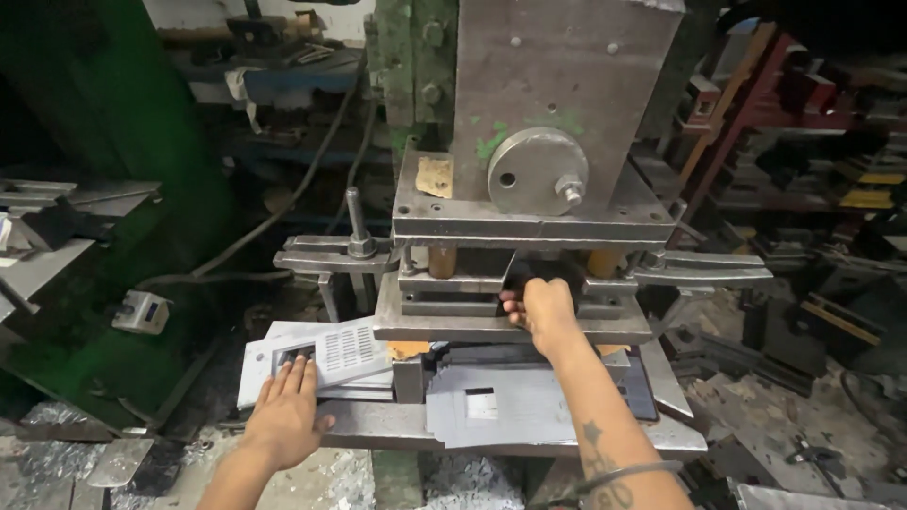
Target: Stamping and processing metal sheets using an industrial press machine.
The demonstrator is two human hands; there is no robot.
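Grey punched sheet-metal plates (321, 359) lie stacked at lower left of centre; the left hand (283, 416) rests flat on them, fingers spread. The right hand (543, 310), arm extended, reaches into the press die (510, 283) at frame centre, fingers curled on a dark sheet piece (518, 276).

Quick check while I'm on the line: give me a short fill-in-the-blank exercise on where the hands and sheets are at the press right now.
1. The right hand reaches into the gap of the ____, between its upper and lower plates.
2. The left hand rests flat on a stack of grey metal ____ on the left.
3. The top piece of that stack has a grid of small ____ punched in it.
4. More flat sheets lie on the table ____ the right forearm.

Missing words: press; sheets; slots; under
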